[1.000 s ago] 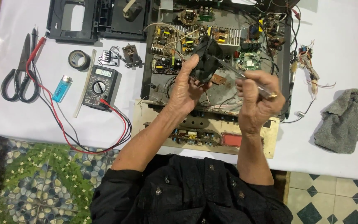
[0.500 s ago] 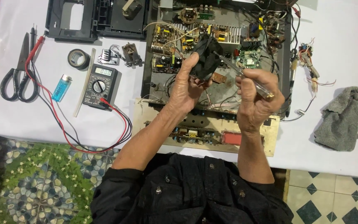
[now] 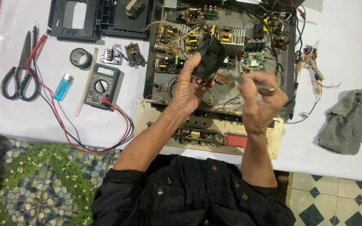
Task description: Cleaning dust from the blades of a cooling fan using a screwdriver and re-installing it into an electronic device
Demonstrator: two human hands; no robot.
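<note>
1. Gripping the black part (image 3: 210, 56) firmly, your left hand (image 3: 191, 86) is closed around it above the open chassis (image 3: 156, 79); hold it steady.
2. Your right hand (image 3: 259, 98) pinches a slim metal tool (image 3: 265, 88); work gently, clear of the loose wires (image 3: 315, 71).
</note>
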